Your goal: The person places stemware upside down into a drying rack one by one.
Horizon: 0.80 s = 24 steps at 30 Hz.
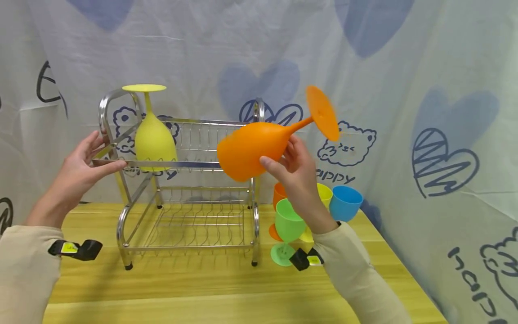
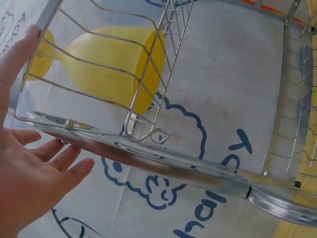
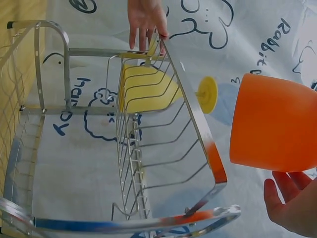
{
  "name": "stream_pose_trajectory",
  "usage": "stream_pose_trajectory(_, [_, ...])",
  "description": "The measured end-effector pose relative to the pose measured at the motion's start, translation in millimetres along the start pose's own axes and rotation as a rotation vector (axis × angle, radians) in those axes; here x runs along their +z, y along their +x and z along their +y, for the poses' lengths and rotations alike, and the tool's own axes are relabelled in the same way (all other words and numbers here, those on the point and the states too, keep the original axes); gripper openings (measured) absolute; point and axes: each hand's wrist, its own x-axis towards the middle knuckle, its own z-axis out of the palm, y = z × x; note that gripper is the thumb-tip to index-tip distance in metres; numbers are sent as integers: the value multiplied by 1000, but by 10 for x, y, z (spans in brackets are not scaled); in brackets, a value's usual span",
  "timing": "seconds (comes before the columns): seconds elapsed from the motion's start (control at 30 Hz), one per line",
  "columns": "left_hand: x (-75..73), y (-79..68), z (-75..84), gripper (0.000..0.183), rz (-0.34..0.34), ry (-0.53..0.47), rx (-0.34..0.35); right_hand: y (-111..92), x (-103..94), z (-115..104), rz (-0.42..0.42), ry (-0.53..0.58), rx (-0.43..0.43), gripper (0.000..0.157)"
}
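Gripping orange goblet (image 1: 251,148) with right hand (image 1: 298,177), gap beside yellow goblet (image 1: 155,140), relaxed left hand (image 1: 82,167) touching rack edge (image 1: 198,165)

A whitish cloth sheet (image 1: 202,54) hangs behind the wooden table (image 1: 202,292) and also covers the right side. It has some creases. On it are pale blue hearts (image 1: 259,87), dark scribbled hearts (image 1: 444,163), cartoon bear heads (image 1: 347,147) and the word "happy" (image 1: 480,297). The tabletop shows yellowish wood grain. The light is soft.
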Motion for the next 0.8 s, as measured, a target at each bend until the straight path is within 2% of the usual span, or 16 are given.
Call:
stream_pose_trajectory(0.1, [-17,22,-14,90,-21,0,-14,66,84,13,-14,27,-8,55])
stream_pose_trajectory(0.27, [-39,66,-34,88,-46,-23,-25,182,221,37,-22,8,-33,55])
stream_pose_trajectory(0.5, [-53,86,-75,87,-38,-9,-8,347,393,102,-27,-5,-35,53])
stream_pose_trajectory(0.8, [-12,91,-103,89,-18,-5,-6,532,613,160,-31,-186,50,61])
